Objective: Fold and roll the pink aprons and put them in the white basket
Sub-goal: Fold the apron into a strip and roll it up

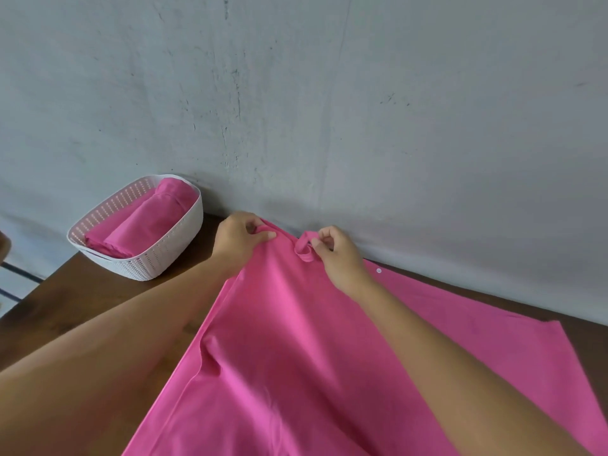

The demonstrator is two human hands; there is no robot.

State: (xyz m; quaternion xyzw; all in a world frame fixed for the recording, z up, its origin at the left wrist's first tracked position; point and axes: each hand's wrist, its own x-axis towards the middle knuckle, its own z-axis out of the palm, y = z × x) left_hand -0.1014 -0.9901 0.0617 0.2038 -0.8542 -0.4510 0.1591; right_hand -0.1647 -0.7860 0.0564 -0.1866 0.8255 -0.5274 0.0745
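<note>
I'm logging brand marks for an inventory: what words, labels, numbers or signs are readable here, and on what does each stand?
None: no readable text shows anywhere.
pink apron: plain cloth, with only a small white snap, no tag in view.
white basket: a perforated pattern, no lettering.
rolled apron in the basket: plain.
grey wall: scuffs and cracks only.

The basket point(171, 256) stands in the table's point(82, 307) far left corner, a roll point(144, 222) inside; the apron point(296, 340) lies to its right.
</note>
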